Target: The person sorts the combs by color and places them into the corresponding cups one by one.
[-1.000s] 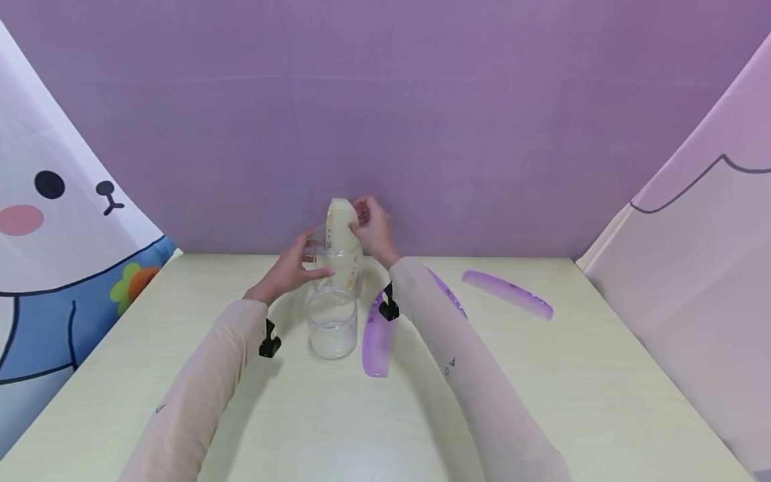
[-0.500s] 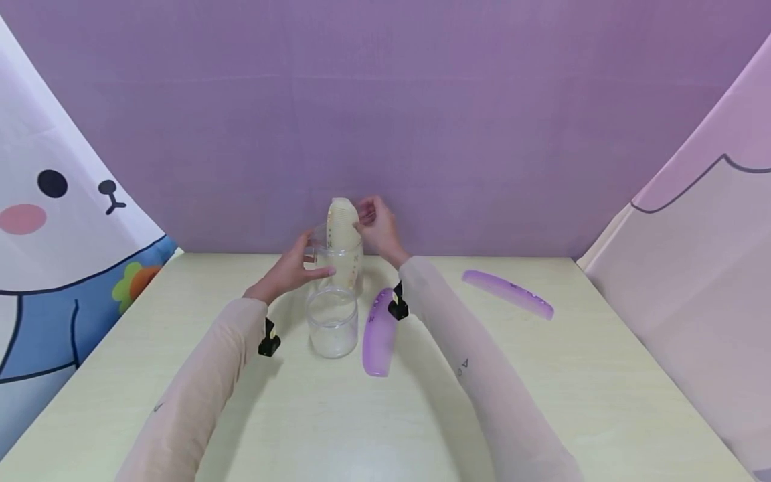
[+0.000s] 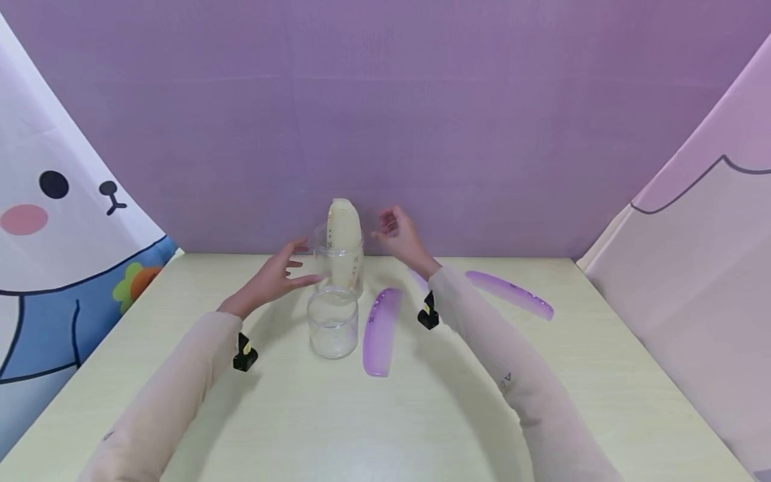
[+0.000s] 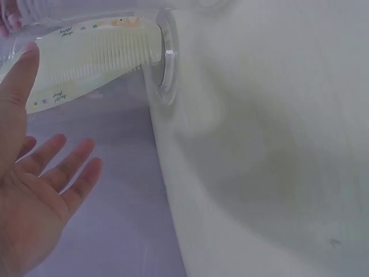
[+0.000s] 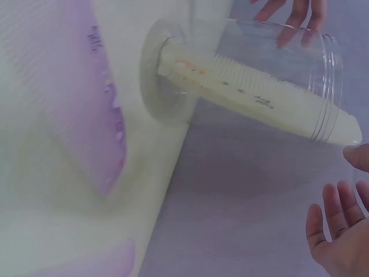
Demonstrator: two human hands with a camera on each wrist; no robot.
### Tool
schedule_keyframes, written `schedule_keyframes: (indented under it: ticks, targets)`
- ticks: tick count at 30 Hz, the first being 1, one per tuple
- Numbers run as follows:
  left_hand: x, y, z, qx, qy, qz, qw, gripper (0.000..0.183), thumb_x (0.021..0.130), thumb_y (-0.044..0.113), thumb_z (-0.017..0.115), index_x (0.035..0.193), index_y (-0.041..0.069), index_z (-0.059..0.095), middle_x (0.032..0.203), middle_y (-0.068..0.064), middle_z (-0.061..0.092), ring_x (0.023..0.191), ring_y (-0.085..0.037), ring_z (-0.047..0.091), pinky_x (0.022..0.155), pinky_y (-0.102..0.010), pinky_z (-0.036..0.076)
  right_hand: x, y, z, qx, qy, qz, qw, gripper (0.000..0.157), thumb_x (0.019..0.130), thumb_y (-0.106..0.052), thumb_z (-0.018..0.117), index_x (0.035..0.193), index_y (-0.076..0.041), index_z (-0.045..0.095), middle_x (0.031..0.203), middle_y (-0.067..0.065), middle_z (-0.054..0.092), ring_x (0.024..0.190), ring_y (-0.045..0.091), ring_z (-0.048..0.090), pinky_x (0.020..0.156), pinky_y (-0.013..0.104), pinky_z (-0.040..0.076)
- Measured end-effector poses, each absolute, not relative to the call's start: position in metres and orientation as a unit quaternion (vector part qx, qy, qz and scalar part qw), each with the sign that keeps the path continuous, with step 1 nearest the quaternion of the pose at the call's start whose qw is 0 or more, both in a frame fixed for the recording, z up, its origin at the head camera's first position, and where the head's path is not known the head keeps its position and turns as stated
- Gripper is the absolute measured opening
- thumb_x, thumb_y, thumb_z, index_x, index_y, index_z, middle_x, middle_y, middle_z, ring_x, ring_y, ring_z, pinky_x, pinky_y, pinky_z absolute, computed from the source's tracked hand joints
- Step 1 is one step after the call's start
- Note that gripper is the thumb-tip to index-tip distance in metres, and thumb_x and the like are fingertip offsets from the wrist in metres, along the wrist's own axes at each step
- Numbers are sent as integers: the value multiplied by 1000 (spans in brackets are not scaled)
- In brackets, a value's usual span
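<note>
While one purple backdrop fills the rear, one pale tabletop stretches before it, flanked by two printed cloths, a left cloth with a cartoon face and a right cloth in pink and cream. Two pale sleeves reach forward across the surface. Of two clear containers, the tall container stands upright near the tabletop's back edge, with what look like two overlapping cream combs tilted inside, their upper end above its rim; the short container stands upright just in front. Of two hands, both holding nothing, the left hand has its grip apart, fingers spread, just beside the tall container; whether the thumb touches it cannot be told. The right hand has its grip apart, fingers loosely bent, near the cream combs' upper end. Three purple combs lie on the tabletop: one right of the short container, one farther right, one partly hidden by the right sleeve. Two small black devices sit at the wrists.
</note>
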State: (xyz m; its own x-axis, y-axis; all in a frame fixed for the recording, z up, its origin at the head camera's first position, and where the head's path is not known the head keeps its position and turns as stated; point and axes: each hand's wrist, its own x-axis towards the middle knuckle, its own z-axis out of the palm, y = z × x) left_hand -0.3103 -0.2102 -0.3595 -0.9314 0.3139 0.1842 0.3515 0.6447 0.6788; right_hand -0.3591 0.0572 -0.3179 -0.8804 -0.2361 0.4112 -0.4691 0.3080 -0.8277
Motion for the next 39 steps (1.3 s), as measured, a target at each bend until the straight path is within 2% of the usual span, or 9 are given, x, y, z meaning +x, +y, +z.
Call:
schedule_keyframes:
  ticks: [5, 12, 19, 26, 31, 39]
  targets:
    - [-299, -220, -363, -198, -905, -376, 26, 82, 82, 36, 66, 142, 6, 21, 140, -22, 36, 118, -42, 47, 93, -56, 42, -353, 73, -329, 213, -819, 526, 83, 41, 80, 2, 64, 116, 9, 46, 112, 28, 52, 96, 35, 54, 88, 41, 49]
    - [-283, -231, -369, -219, -898, -380, 29, 68, 86, 31, 63, 139, 7, 28, 137, -20, 42, 116, -41, 50, 92, -55, 44, -349, 91, -356, 226, -852, 470, 41, 37, 81, -2, 64, 114, 5, 47, 112, 20, 53, 100, 33, 55, 87, 36, 51]
    - [-267, -233, -379, -251, -882, -397, 34, 59, 86, 24, 64, 135, 7, 36, 133, -19, 47, 111, -38, 54, 88, -52, 48, -345, 100, -383, 248, -869, 428, 2, 39, 81, -3, 64, 115, 6, 46, 115, 26, 51, 106, 41, 52, 93, 44, 46]
    - [-256, -227, -390, -277, -868, -412, 19, 60, 84, 20, 66, 133, 4, 38, 130, -20, 50, 109, -39, 55, 87, -50, 49, -339, 105, -398, 231, -905, 353, -46, 45, 82, -14, 66, 122, 0, 49, 121, 17, 54, 107, 27, 55, 91, 37, 48]
    - [-252, -221, -398, -287, -862, -418, 5, 65, 81, 20, 70, 134, 1, 36, 131, -20, 48, 109, -38, 56, 86, -47, 50, -338, 103, -407, 228, -906, 349, -77, 50, 81, -13, 67, 124, 3, 47, 125, 18, 52, 110, 30, 53, 93, 38, 47]
    - [-244, -210, -403, -286, -862, -418, -2, 79, 74, 22, 76, 137, 5, 31, 133, -21, 45, 109, -36, 55, 86, -49, 49, -340, 101, -415, 243, -920, 296, -80, 56, 77, -16, 72, 125, 0, 47, 124, 18, 53, 114, 31, 50, 100, 40, 42]
